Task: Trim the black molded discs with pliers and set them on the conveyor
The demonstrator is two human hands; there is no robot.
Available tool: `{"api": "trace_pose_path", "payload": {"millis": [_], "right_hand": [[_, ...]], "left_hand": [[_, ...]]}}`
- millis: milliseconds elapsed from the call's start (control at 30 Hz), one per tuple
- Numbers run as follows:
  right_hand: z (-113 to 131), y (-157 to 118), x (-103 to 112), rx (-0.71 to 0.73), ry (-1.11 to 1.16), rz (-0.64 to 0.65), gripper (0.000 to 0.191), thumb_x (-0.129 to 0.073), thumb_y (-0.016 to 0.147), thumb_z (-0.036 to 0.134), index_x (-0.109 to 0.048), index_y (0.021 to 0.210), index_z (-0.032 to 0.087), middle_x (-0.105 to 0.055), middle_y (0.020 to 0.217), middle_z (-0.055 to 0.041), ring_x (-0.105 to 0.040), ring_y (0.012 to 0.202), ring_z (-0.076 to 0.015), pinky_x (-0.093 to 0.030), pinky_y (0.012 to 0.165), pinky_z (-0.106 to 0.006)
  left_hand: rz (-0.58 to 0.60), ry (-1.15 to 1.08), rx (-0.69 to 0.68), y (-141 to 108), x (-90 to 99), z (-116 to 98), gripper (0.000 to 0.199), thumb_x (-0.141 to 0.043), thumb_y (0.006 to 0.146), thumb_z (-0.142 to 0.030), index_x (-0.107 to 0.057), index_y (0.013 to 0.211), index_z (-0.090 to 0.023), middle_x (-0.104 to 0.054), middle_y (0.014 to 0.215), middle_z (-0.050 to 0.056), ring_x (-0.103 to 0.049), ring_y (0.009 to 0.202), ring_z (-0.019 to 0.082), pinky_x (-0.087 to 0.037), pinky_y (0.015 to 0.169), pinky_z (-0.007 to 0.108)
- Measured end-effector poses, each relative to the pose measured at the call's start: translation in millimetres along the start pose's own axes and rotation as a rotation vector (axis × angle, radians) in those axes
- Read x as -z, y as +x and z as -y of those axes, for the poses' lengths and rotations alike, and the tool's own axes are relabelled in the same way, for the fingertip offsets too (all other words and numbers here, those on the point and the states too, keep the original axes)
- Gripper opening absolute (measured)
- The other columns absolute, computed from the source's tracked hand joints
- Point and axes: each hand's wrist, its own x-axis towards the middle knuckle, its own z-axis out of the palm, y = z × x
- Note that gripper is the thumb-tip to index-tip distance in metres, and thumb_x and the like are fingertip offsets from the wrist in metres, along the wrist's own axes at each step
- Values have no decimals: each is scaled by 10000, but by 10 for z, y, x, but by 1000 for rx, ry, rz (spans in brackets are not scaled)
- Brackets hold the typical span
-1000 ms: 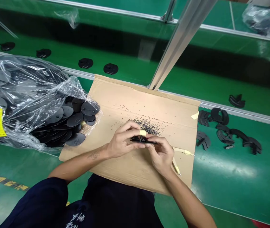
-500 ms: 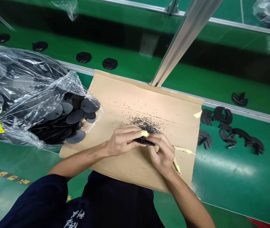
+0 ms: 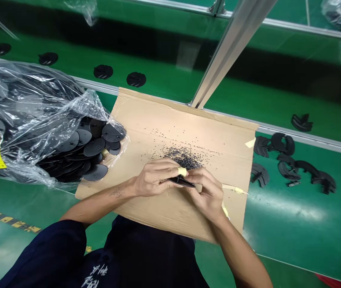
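Observation:
Between my two hands is a round black plastic disc [image 3: 183, 183], tilted and seen nearly edge-on above the cardboard. My left hand [image 3: 155, 178] grips its left side; yellow tape [image 3: 182, 171] wraps one of that hand's fingers. My right hand [image 3: 207, 191] has its fingers closed on the disc's right side. The fingertips hide the disc's upper face in part. Just beyond the hands lies a scattered pile of tiny black pieces [image 3: 185, 157] on the cardboard sheet [image 3: 152, 116]. Beside my right wrist, a thin tool wrapped in yellow tape [image 3: 235, 188] rests on the cardboard.
At left, a clear plastic bag [image 3: 32, 108] spills black discs [image 3: 95, 147]. Curved black parts [image 3: 305, 168] lie on the green table [image 3: 293, 232] at right. A metal post [image 3: 218, 56] rises behind the cardboard. Several black discs [image 3: 136, 79] sit on the green surface beyond the rail.
The disc has tilted slightly, and my right hand has shifted a little to the right, covering more of the taped tools. My left hand stays nearly in place.

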Motion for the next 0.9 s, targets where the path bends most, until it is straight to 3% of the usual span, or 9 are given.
{"api": "trace_pose_path", "payload": {"millis": [233,433,567,667,767,900], "right_hand": [[21,-7,16,-43,67,27,107,-676,907,126,-701,963,214,-710,921,-55,-695,812,-170,-581,690,-308],[-28,-33,-29,-128,148,-4,16,-717,906,212,-702,911,215,-716,903,-46,-690,807,-167,-584,718,-313],[-48,-9,-29,-194,139,17,107,-688,937,311,-700,1011,235,-717,973,-53,-697,882,-186,-602,776,-344],[11,-42,124,-192,-110,100,301,-660,954,339,-639,1244,263,-683,1166,-92,-674,1063,-233,-603,882,-413],[78,-230,421,-148,-527,191,484,-638,957,420,-535,1406,271,-581,1370,-150,-568,1280,-321,-529,1028,-546],[93,-645,797,-250,-947,261,642,-578,956,534,-449,1489,199,-508,1434,-228,-463,1361,-434,-485,1027,-629]], "left_hand": [[-15,-8,2,1,-1,-53,164,-757,881,-218,-701,1004,-125,-762,838,102,-709,795,181,-620,723,327],[34,-17,63,1,-16,-60,307,-720,911,-396,-693,1102,-157,-730,877,73,-689,801,163,-609,724,310],[36,15,122,0,-24,-66,260,-692,941,-326,-686,1159,-184,-701,908,56,-673,805,137,-583,693,260],[4,26,150,10,-10,-65,260,-681,950,-322,-682,1170,-182,-690,895,47,-657,796,132,-575,690,260],[-28,60,186,22,11,-56,266,-694,939,-343,-685,1141,-171,-692,871,39,-633,753,127,-559,661,259],[-50,47,193,15,26,-41,213,-712,927,-309,-697,1090,-173,-697,881,38,-643,782,131,-557,685,261]]}}
